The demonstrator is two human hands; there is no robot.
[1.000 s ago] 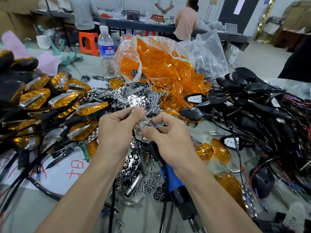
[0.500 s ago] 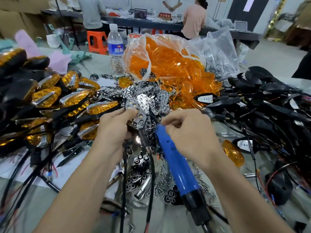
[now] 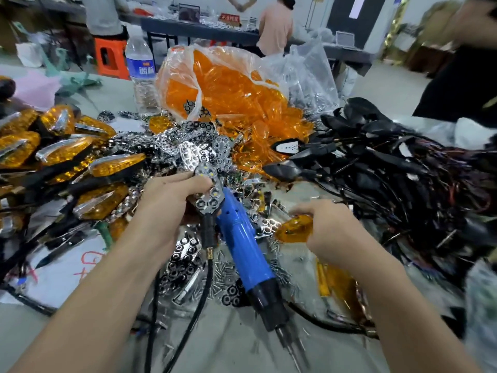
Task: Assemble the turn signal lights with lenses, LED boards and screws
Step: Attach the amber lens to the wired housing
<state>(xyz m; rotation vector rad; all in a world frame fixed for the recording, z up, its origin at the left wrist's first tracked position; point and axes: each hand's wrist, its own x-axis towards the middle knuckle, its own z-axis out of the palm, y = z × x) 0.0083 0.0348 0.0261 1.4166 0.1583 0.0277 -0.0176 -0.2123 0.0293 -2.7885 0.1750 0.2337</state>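
Both hands are loaded: left hand (image 3: 172,205) grips the housing (image 3: 207,224), LED board (image 3: 207,170) facing up, over the driver (image 3: 242,246); right hand (image 3: 333,232) pinches a lens (image 3: 294,230) nearby; I judge the lens must seat flush before screws (image 3: 222,269).

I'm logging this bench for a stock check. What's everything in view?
water bottle: one, clear with blue label, far left of centre.
lens bag: one, clear, full of orange lenses, far centre.
finished signals: pile, amber and chrome, left.
chrome reflectors: heap, silver, centre.
black housings: wired pile, black, right.
screwdriver: one, blue and black, lying between the arms.
screws: scatter, silver, beside screwdriver.
stool: one, orange, floor behind table.
light unit: one, chrome and black, in left hand.
loose lens: one, amber, in right hand.
left hand: grips light unit.
right hand: grips loose lens.
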